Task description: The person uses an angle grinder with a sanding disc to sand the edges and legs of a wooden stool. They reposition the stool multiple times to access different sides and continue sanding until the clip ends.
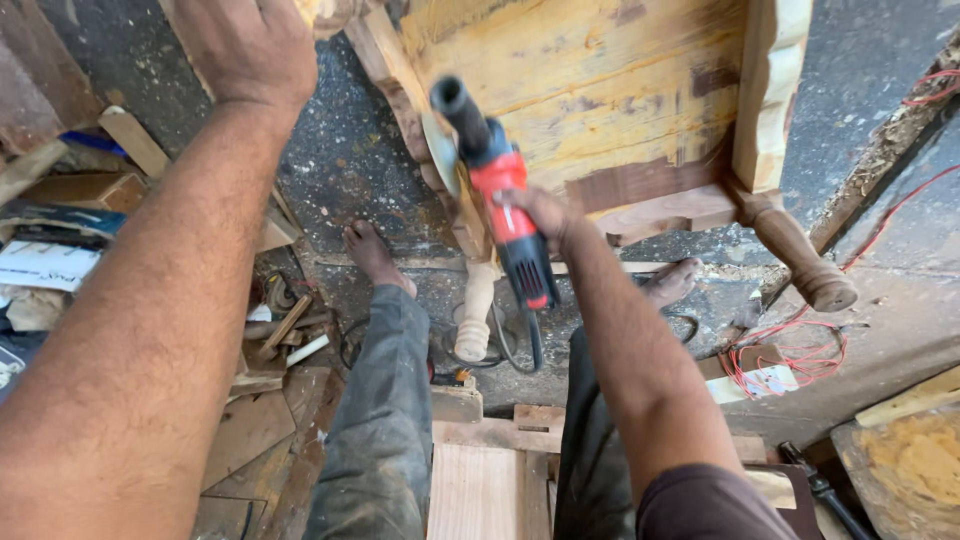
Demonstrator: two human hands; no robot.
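Your right hand (pixel 535 215) has its fingers wrapped closed around the red-and-black angle grinder (pixel 500 190), gripping the body just behind the red housing. The disc (pixel 440 152) sits against the curved edge of the upturned wooden piece (pixel 590 90), a small yellowish piece of furniture lying with its turned legs pointing toward you. Your left hand (pixel 250 45) rests on the top corner of that same piece; the fingers run out of view past the frame edge, so I cannot tell how tightly they hold or whether they are curled over the wood at all.

Here is what could go wrong. You are running the grinder with 1 hand only, so if the disc catches on the carved edge, I judge it could kick back toward your forearm or down at your legs. Your 2 bare feet (pixel 375 255) sit on the floor almost directly beneath the disc, and nothing shields them from a slip or from flying grit. The grinder's black cable (pixel 515 350) hangs down between your knees near the pale turned leg (pixel 473 315); a snag there could jerk the tool off its line. The red wire (pixel 800 355) lies loose on the floor to your right, near your right foot, and could trip you. The furniture seems braced by your left hand alone, so it may shift under sideways pressure.
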